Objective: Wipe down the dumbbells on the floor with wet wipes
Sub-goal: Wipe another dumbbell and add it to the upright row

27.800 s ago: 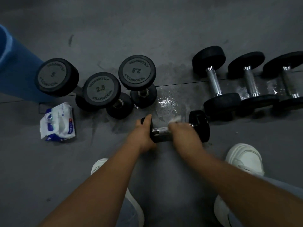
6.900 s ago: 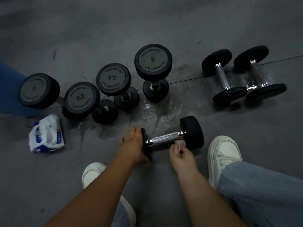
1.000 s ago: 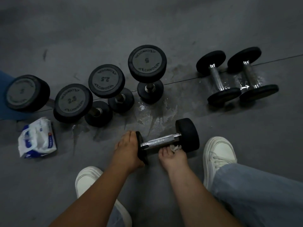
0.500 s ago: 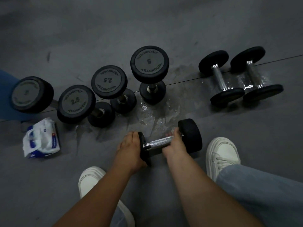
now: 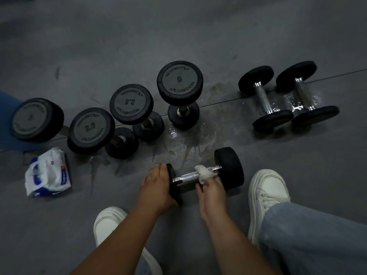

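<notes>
The right hand (image 5: pixel 211 188) is now sitting nearer the body than half a second ago, exposing the wet wipe (image 5: pixel 203 172).
Its fingers are pinching the wet wipe onto the 3 o'clock end of the dumbbell (image 5: pixel 187 177) handle. The left hand (image 5: pixel 156 187) fingers are clenching the 9 o'clock head. The dumbbell is lying on the floor (image 5: pixel 297 175), at 6 o'clock from the upright dumbbell marked 5 (image 5: pixel 179 82).

A black dumbbell (image 5: pixel 187 176) is lying sideways at six o'clock, a crumpled white wet wipe (image 5: pixel 204 172) draping its chrome handle's three o'clock end.
</notes>
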`<state>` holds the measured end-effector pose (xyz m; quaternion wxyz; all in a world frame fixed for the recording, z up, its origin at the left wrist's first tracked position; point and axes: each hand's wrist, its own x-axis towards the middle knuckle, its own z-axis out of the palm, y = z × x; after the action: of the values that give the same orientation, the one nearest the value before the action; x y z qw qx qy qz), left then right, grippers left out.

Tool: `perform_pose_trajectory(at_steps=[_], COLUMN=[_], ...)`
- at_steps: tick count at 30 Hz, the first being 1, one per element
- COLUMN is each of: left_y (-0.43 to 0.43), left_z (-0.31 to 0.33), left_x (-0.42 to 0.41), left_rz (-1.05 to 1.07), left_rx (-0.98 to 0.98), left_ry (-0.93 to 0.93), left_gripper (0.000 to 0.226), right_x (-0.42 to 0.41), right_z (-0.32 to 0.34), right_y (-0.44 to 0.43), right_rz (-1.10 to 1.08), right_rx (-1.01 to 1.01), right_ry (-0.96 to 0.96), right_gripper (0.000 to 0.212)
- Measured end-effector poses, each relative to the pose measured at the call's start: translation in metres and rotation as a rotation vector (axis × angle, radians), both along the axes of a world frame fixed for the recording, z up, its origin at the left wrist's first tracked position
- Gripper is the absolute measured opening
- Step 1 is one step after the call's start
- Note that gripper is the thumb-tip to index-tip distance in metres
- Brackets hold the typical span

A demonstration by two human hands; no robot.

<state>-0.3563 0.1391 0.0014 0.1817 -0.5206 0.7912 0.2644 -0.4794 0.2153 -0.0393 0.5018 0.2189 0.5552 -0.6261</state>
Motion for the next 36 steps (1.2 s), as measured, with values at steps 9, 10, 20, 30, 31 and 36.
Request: perform_pose_trajectory(at_steps=[9, 10, 20, 30, 31, 36], left_y=[-0.001, -0.001, 0.000, -0.002, -0.002, -0.001], left_z=[-0.001, -0.001, 0.005, 0.003, 0.003, 0.001], left_x=[0.001, 0.000, -0.001, -0.001, -0.001, 0.000], left_rz=[0.010, 0.012, 0.010, -0.008, -0.004, -0.005], left_rx=[0.022, 0.024, 0.025, -0.005, 0.002, 0.002], left_ry=[0.000, 0.004, -0.001, 0.024, 0.025, 0.022], left_gripper=[0.123, 0.122, 0.124, 0.113, 0.113, 0.113], right_x=[-0.009, -0.010, -0.019, -0.019, -0.019, -0.011], right_z=[0.008, 0.008, 0.018, 0.015, 0.016, 0.018], right_y=[-0.006, -0.008, -0.045, -0.046, -0.043, -0.027], right_rz=[-0.098, -0.097, -0.226, -0.308, -0.288, -0.294], right_rx=[0.027, 0.054, 0.219, 0.253, 0.226, 0.212], right_ry=[-0.077, -0.079, -0.165, -0.169, -0.169, -0.097], right_gripper=[0.012, 0.007, 0.029, 0.013, 0.014, 0.026])
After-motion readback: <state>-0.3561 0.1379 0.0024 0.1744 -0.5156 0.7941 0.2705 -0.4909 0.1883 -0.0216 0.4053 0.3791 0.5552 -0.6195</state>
